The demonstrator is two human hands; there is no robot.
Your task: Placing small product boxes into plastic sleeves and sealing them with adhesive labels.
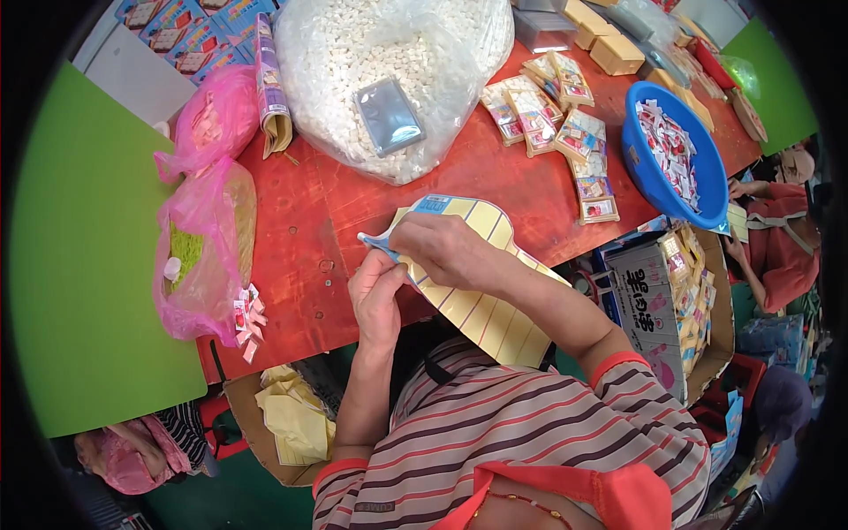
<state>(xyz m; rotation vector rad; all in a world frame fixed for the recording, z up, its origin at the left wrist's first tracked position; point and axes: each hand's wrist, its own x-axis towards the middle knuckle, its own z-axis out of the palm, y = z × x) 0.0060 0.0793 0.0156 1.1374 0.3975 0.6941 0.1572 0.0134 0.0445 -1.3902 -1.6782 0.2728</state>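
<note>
A long pale-yellow label sheet (484, 325) with dark cross lines is in front of me, slanting from the table edge down toward my lap. Its far end curls and carries light-blue printed parts. My left hand (378, 296) pinches the sheet's left edge beside a folded blue corner (380, 240). Over the upper part lies my right hand (449, 251), its fingers bent and closed on the sheet close to the left fingertips. Whether the blue corner is lifting off the backing cannot be made out, since the right hand covers part of it.
Beyond the hands on the red table (305, 221) stands a big clear bag of white pieces (327, 79), a clear plastic box (389, 116) on it. Pink bags (199, 265) lie left; packed boxes (539, 110) and a blue basin (632, 141) right. Cartons (649, 300) stand below; a co-worker (786, 234) sits right.
</note>
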